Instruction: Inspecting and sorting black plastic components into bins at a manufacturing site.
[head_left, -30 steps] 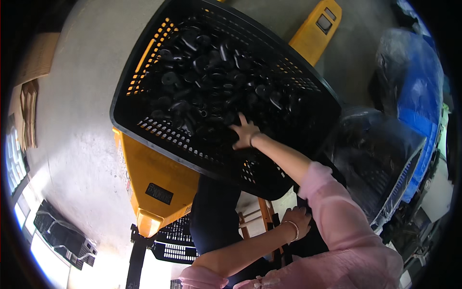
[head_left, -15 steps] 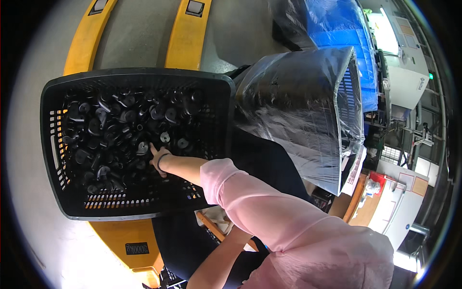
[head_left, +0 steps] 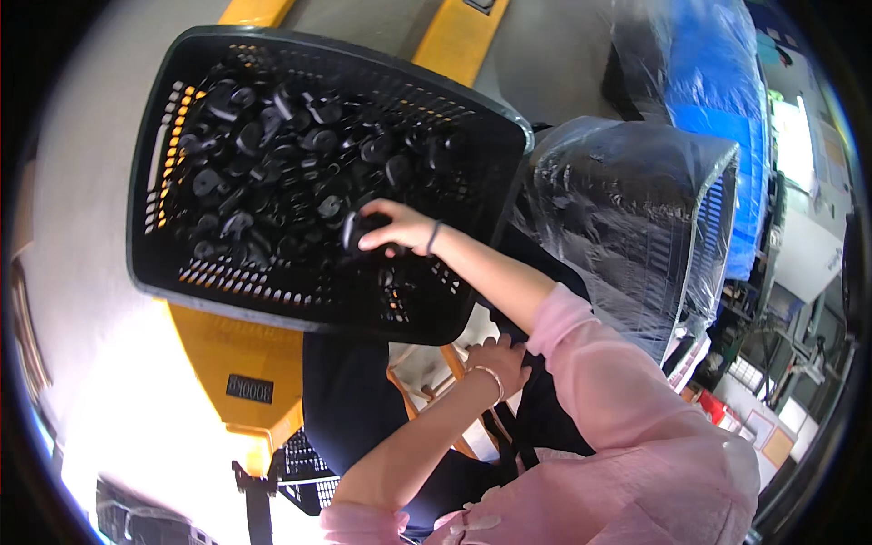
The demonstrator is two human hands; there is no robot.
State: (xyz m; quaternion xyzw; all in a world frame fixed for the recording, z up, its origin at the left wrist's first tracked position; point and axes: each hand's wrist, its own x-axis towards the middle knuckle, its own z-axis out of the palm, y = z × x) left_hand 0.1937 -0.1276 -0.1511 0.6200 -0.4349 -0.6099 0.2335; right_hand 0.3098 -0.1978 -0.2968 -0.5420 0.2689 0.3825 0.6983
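A large black plastic basket [head_left: 300, 318] with slotted walls holds many small black plastic parts [head_left: 250, 136], each with a rounded, disc-like end and a stem. My right hand [head_left: 400, 229] reaches in over the basket's near right part. Its fingers and thumb close on one black plastic part [head_left: 351, 234], whose side catches the light. The fingers hide some of that part's shape. My left hand [head_left: 500, 361], with a bracelet at the wrist, lies on my dark trousers below the basket's near right corner. Its fingers are loosely spread, and I see nothing in them.
Beneath the basket is a yellow pallet truck [head_left: 238, 363], its forks extending past the far side. To the right stands a basket wrapped in clear plastic film [head_left: 627, 200]. Behind it is a blue film-covered stack [head_left: 713, 118]. A wooden stool frame [head_left: 454, 361] shows near my legs.
My right hand has come up from among the parts, now with one black part in its fingers. My left hand has come into view on my leg. The whole view has shifted and tilted.
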